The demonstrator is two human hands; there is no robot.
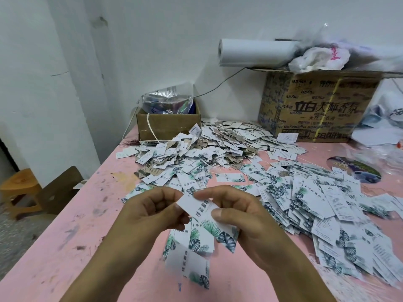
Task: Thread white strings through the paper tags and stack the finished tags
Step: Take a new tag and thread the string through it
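Learner: Hands first, both close in over the pink counter [65, 247]. What are they on?

Trainer: One leaf-print tag [202, 211], lifted clear of the counter. The left hand [152, 210] pinches its upper corner with the fingers curled. The right hand [239, 221] pinches it too, thumb flat on the printed face and forefinger at the top edge. A bunch of tags [192, 245] dangles just beneath. I cannot tell which hand carries it.

Learner: And the white string?

Trainer: None shows at the fingers, so it is either hidden or too fine to see. The only strand [150, 127] I can make out hangs over the small cardboard box [168, 127] at the back. My guess is that threading is the step in hand, at the tag's top end.

Learner: How do I do it well?

Trainer: Grip close to the hole so the card doesn't buckle. Feed the string's end straight through and draw it fully before letting go. Keep the dangling bunch from swinging into your work.

Learner: Where do the finished ones go?

Trainer: The far heap [218, 149] shows threads among its tags, so those are probably done. The heap on the right [327, 203] looks unstrung. Neither is squared up, so lay finished tags flat with their edges matched.
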